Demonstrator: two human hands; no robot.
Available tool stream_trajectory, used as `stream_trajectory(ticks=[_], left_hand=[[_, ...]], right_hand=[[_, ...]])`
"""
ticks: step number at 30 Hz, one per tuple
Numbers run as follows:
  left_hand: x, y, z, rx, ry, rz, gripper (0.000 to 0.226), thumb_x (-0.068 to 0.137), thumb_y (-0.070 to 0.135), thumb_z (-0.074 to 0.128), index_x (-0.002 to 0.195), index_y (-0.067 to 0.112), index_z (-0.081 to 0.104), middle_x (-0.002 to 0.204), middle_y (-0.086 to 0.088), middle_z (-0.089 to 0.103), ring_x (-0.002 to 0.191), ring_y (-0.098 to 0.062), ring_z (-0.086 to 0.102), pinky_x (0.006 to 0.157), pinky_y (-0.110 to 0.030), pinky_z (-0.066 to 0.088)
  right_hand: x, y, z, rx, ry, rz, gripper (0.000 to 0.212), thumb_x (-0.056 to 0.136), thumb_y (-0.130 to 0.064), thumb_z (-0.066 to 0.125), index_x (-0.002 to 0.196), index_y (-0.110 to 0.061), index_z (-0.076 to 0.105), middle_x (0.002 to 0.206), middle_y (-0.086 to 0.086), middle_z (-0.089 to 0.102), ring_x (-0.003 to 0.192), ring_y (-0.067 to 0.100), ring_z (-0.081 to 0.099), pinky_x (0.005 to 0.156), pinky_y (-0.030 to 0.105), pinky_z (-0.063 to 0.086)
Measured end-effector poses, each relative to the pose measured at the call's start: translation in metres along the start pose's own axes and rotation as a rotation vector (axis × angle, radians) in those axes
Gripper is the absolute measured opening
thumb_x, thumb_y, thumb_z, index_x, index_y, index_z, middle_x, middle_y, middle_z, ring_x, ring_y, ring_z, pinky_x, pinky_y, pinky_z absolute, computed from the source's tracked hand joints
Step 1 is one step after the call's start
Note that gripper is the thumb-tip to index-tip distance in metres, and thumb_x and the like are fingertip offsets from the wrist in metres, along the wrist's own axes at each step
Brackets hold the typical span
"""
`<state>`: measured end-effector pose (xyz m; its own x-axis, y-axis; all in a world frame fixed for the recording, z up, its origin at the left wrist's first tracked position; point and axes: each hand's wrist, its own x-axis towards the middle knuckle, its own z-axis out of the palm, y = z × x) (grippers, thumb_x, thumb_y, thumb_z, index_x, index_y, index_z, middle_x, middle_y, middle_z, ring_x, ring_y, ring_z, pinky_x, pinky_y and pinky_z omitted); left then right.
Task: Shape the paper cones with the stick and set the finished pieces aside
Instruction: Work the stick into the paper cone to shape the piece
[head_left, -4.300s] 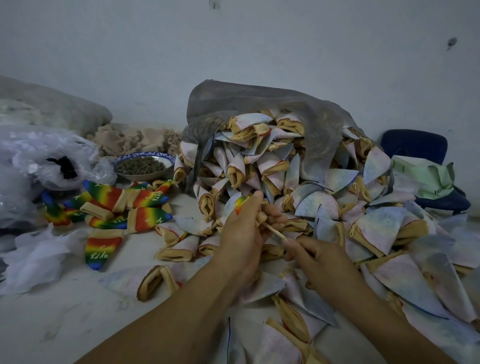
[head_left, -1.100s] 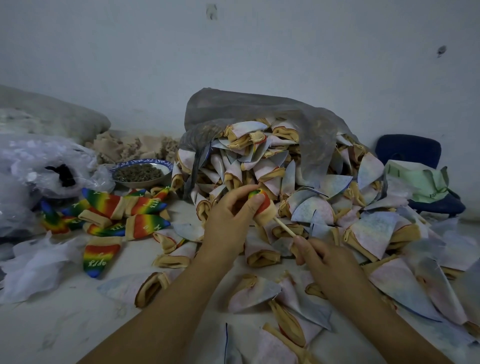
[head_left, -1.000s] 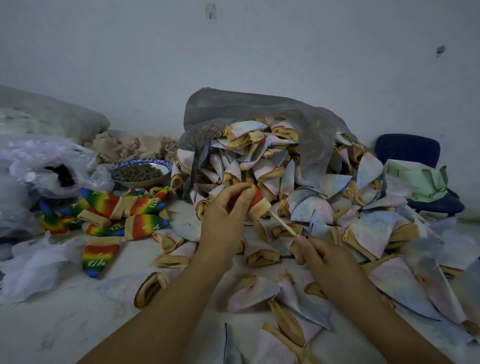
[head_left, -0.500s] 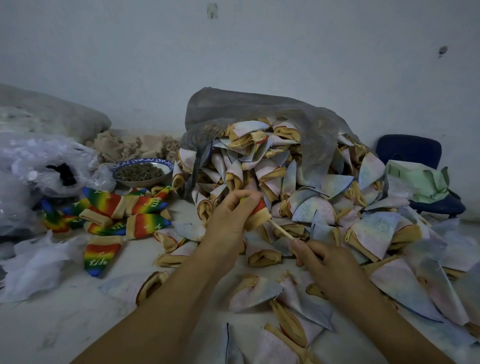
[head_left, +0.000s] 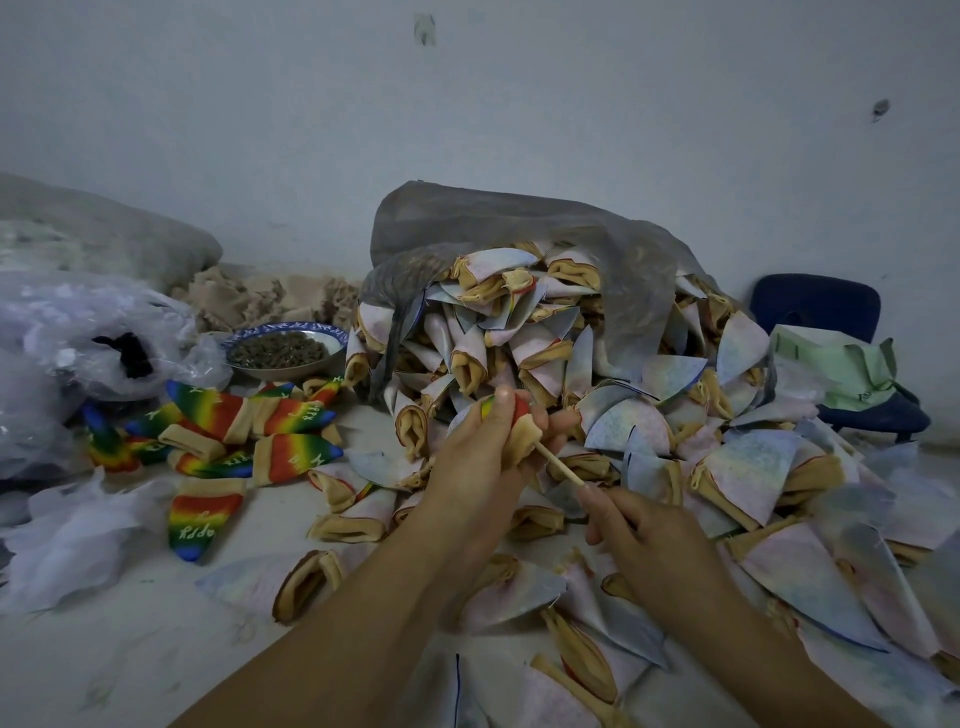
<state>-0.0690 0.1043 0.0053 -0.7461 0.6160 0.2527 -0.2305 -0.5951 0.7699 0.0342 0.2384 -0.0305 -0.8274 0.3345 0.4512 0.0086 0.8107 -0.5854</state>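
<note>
The left hand (head_left: 475, 457) grips a rainbow cone (head_left: 517, 426); at its four o'clock the right hand (head_left: 641, 535) pinches the stick (head_left: 558, 467) poked inside.

A heap of cones (head_left: 597, 374) spills forward from under a sack (head_left: 519, 223) by the wall. Left of the heap lie the set-aside cones (head_left: 234, 431), with a bowl (head_left: 283, 351) behind them and plastic bags (head_left: 78, 338) farther left. A chair (head_left: 815, 306) stands far right, behind the heap. In front, the left hand (head_left: 478, 457) holds a cone (head_left: 522, 431), and the right hand (head_left: 644, 535) holds a stick (head_left: 558, 467) that enters it.
</note>
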Motion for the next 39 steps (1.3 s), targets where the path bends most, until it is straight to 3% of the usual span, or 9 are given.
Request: stream_trajectory(ticks=[5, 8, 11, 17, 23, 28, 30, 34, 39], left_hand=[[-0.004, -0.008, 0.006, 0.133, -0.068, 0.058, 0.048, 0.093, 0.05, 0.038, 0.074, 0.012, 0.06, 0.071, 0.001, 0.063, 0.095, -0.024, 0.071, 0.086, -0.029, 0.055], [-0.007, -0.011, 0.006, 0.194, -0.075, 0.107, 0.051, 0.095, 0.05, 0.037, 0.089, 0.003, 0.055, 0.076, -0.006, 0.063, 0.098, -0.03, 0.07, 0.088, -0.031, 0.055], [-0.011, -0.015, 0.009, 0.268, -0.108, 0.103, 0.056, 0.095, 0.052, 0.037, 0.087, 0.0, 0.056, 0.085, -0.015, 0.071, 0.101, -0.027, 0.07, 0.084, -0.026, 0.055], [-0.011, -0.018, 0.008, 0.302, -0.112, 0.115, 0.06, 0.096, 0.054, 0.038, 0.088, -0.002, 0.058, 0.089, -0.007, 0.074, 0.106, -0.025, 0.069, 0.092, -0.03, 0.054], [-0.009, -0.019, 0.001, 0.364, 0.004, 0.042, 0.044, 0.09, 0.055, 0.054, 0.089, 0.014, 0.071, 0.095, -0.008, 0.072, 0.103, -0.024, 0.068, 0.097, -0.039, 0.053], [-0.007, -0.017, -0.002, 0.279, 0.02, 0.023, 0.012, 0.086, 0.03, 0.067, 0.096, 0.033, 0.072, 0.102, -0.004, 0.073, 0.098, -0.015, 0.068, 0.083, -0.026, 0.053], [-0.007, -0.015, -0.002, 0.261, 0.022, 0.027, 0.013, 0.084, 0.033, 0.069, 0.096, 0.035, 0.072, 0.1, -0.002, 0.073, 0.096, -0.015, 0.069, 0.083, -0.027, 0.054], [-0.004, -0.013, -0.001, 0.233, 0.14, -0.017, 0.049, 0.082, 0.052, 0.065, 0.117, 0.017, 0.065, 0.117, -0.012, 0.068, 0.109, -0.024, 0.066, 0.102, -0.044, 0.049], [-0.002, -0.014, -0.003, 0.232, 0.122, 0.037, 0.036, 0.088, 0.049, 0.055, 0.107, 0.022, 0.068, 0.112, -0.007, 0.072, 0.102, -0.018, 0.07, 0.087, -0.03, 0.055]], right_hand=[[0.0, -0.005, 0.002, 0.094, -0.004, -0.021, 0.043, 0.083, -0.059, 0.03, 0.059, -0.033, 0.054, 0.063, -0.01, 0.062, 0.055, 0.008, 0.056, 0.054, 0.016, 0.041], [-0.001, -0.008, 0.002, 0.144, -0.039, -0.023, 0.044, 0.084, -0.056, 0.03, 0.059, -0.028, 0.054, 0.063, -0.016, 0.061, 0.056, 0.004, 0.055, 0.055, 0.009, 0.038], [0.001, -0.013, 0.002, 0.189, -0.06, -0.005, 0.045, 0.082, -0.055, 0.031, 0.058, -0.024, 0.054, 0.061, -0.019, 0.06, 0.059, 0.003, 0.056, 0.058, 0.007, 0.038], [0.003, -0.014, 0.0, 0.197, -0.083, 0.015, 0.044, 0.081, -0.056, 0.032, 0.059, -0.025, 0.054, 0.065, -0.019, 0.061, 0.06, 0.003, 0.055, 0.06, 0.008, 0.039], [0.005, -0.007, -0.007, 0.093, -0.037, -0.017, 0.039, 0.082, -0.057, 0.035, 0.061, -0.031, 0.056, 0.063, -0.019, 0.06, 0.061, 0.001, 0.055, 0.056, 0.012, 0.039], [0.005, 0.003, -0.007, 0.039, -0.026, 0.018, 0.043, 0.082, -0.06, 0.034, 0.073, -0.03, 0.063, 0.069, -0.008, 0.065, 0.068, 0.0, 0.057, 0.059, 0.022, 0.044], [0.005, 0.005, -0.007, 0.043, -0.022, 0.029, 0.047, 0.08, -0.063, 0.033, 0.077, -0.027, 0.064, 0.07, -0.004, 0.066, 0.068, 0.001, 0.057, 0.06, 0.023, 0.043], [0.004, 0.006, -0.007, 0.032, -0.029, 0.027, 0.05, 0.08, -0.065, 0.029, 0.077, -0.028, 0.062, 0.065, 0.001, 0.062, 0.063, 0.006, 0.055, 0.057, 0.026, 0.042], [0.004, 0.004, -0.008, 0.042, -0.028, 0.045, 0.044, 0.082, -0.061, 0.032, 0.072, -0.028, 0.059, 0.06, -0.007, 0.058, 0.061, 0.002, 0.054, 0.053, 0.017, 0.039]])
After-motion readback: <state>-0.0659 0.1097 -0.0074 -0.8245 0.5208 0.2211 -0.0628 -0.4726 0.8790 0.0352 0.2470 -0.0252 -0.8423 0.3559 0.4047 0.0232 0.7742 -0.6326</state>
